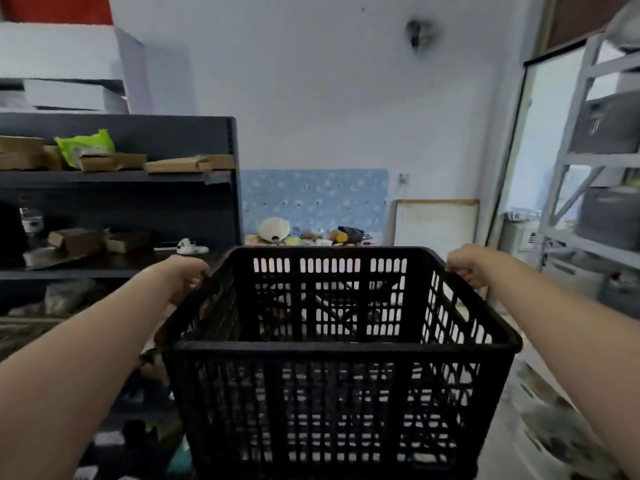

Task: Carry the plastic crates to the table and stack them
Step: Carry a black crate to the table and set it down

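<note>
A large black plastic crate (332,386) with slotted walls fills the lower middle of the head view, held up in front of me and empty inside. My left hand (188,277) grips its left rim near the far corner. My right hand (465,268) grips the right rim near the far corner. Beyond the crate, a table (372,242) against the far wall shows only as a strip, with several small items and a white plush toy (274,229) on it.
A dark shelf unit (138,188) with cardboard boxes and a green bag stands close on the left. A grey metal rack (595,161) with grey bins stands on the right. A white board (436,223) leans against the far wall. Patterned floor shows at lower right.
</note>
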Demonstrator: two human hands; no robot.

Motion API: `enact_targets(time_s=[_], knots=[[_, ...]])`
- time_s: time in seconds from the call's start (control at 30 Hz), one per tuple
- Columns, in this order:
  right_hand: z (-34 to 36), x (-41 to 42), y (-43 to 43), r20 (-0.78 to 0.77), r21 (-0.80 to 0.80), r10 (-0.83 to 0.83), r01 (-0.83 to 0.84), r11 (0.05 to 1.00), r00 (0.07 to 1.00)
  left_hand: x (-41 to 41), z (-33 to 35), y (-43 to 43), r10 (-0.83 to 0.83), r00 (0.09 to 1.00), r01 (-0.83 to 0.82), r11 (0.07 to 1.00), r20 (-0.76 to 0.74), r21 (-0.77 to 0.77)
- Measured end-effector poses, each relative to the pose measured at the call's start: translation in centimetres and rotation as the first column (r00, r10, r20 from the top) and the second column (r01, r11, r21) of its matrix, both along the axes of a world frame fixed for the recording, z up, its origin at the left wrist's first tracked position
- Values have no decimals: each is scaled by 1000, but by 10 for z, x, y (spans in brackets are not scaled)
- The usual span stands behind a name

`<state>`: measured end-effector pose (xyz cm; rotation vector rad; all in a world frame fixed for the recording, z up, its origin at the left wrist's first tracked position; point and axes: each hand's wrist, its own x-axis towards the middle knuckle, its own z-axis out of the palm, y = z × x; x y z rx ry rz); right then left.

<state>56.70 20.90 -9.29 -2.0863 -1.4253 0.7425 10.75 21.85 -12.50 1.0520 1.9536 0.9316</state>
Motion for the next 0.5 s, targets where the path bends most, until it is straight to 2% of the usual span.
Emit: enact_targets(time_s=[0.17, 0.37, 0.5], knots=[[-27, 43, 74, -54, 24, -89, 90, 996, 995, 46, -30, 82, -59, 998, 56, 993, -20, -99], [-82, 60, 198, -174, -59, -155, 147, 987, 972, 55, -71, 202, -46, 997, 36, 984, -54, -174], [-120, 62, 298, -169, -140, -201, 178, 974, 965, 47, -97, 294, -42, 999, 36, 984, -31, -175]])
